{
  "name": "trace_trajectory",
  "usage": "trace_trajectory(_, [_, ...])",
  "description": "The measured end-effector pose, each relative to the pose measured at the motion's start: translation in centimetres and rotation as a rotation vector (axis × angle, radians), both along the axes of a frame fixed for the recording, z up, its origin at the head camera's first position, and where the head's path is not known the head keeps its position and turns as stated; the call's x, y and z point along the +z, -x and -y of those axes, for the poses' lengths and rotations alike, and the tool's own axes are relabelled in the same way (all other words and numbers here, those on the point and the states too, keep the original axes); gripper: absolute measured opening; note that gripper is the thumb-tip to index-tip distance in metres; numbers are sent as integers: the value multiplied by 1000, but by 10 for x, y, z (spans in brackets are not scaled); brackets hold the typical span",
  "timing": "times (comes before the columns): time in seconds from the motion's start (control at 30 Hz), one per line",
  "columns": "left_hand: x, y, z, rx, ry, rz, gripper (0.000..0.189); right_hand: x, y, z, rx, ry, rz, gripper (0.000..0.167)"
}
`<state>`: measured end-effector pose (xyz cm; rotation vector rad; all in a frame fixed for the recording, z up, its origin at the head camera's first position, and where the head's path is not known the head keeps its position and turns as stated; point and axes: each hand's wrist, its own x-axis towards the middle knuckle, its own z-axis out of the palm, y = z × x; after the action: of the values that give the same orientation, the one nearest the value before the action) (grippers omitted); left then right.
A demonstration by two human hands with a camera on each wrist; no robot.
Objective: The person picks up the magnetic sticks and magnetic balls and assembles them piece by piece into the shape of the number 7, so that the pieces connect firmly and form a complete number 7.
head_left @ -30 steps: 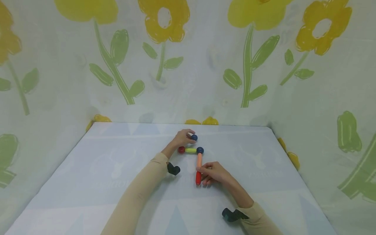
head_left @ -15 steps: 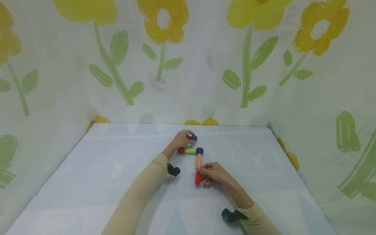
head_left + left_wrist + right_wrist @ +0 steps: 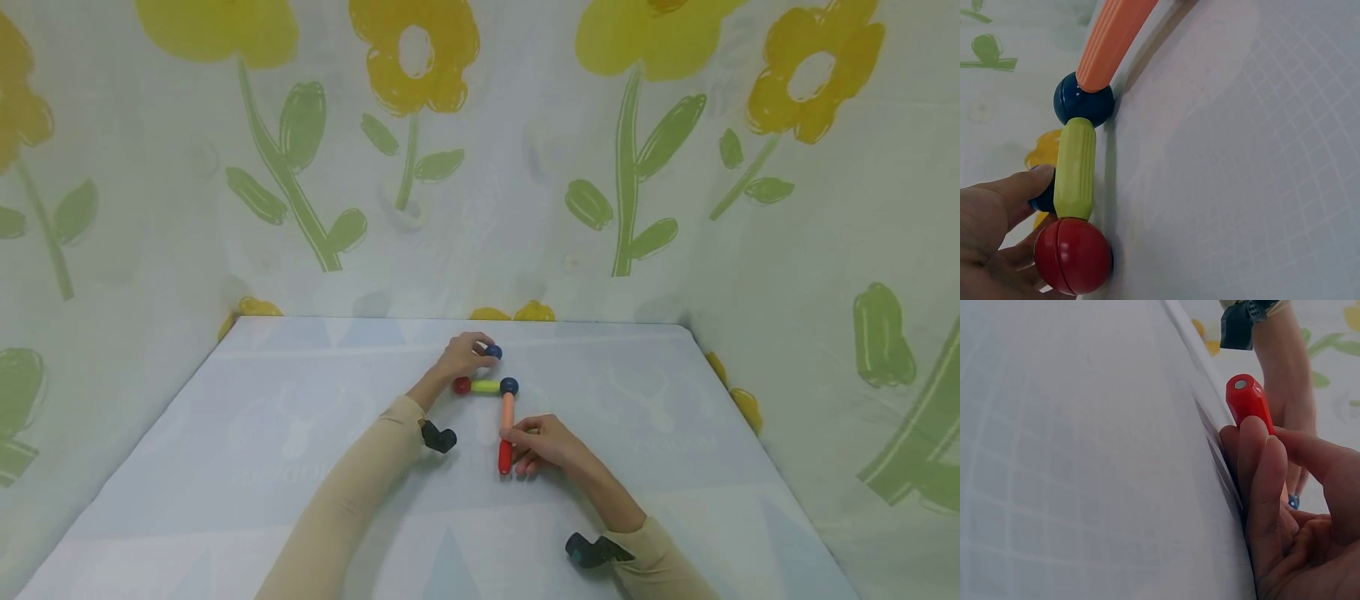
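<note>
In the head view, my left hand (image 3: 461, 357) pinches a blue ball (image 3: 494, 352) at the far part of the table. Just nearer lies a joined row: a red ball (image 3: 462, 386), a short lime-green rod (image 3: 486, 387) and a dark blue ball (image 3: 509, 386). From that ball an orange rod (image 3: 507, 408) runs toward me, with a red rod (image 3: 505, 458) in line at its near end. My right hand (image 3: 547, 442) grips the red rod by its upper part. A silvery disc shows in the red rod's tip (image 3: 1249, 400) in the right wrist view.
The pale, patterned tabletop (image 3: 375, 533) ends at a fabric wall (image 3: 495, 250) with printed flowers, behind and at both sides. A black wrist camera (image 3: 438, 437) sits at the left sleeve cuff, another black camera (image 3: 596, 550) at the right.
</note>
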<state>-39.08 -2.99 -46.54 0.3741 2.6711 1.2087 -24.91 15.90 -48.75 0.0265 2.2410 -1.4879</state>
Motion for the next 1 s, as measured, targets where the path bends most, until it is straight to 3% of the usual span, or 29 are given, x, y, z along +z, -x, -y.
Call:
trace_trajectory(0.27, [9,-9,12,-3,-5,-49,40,1,-1,1,2,-5,-2,46])
trace_trajectory(0.73, [16,-27,27,-40,-30,-106,42,1,-3,0,19,-26,-20,49])
trace_trajectory(1.0, [22,-43,36,-93,-54,-88,42,1,-2,0,17,-20,-17,49])
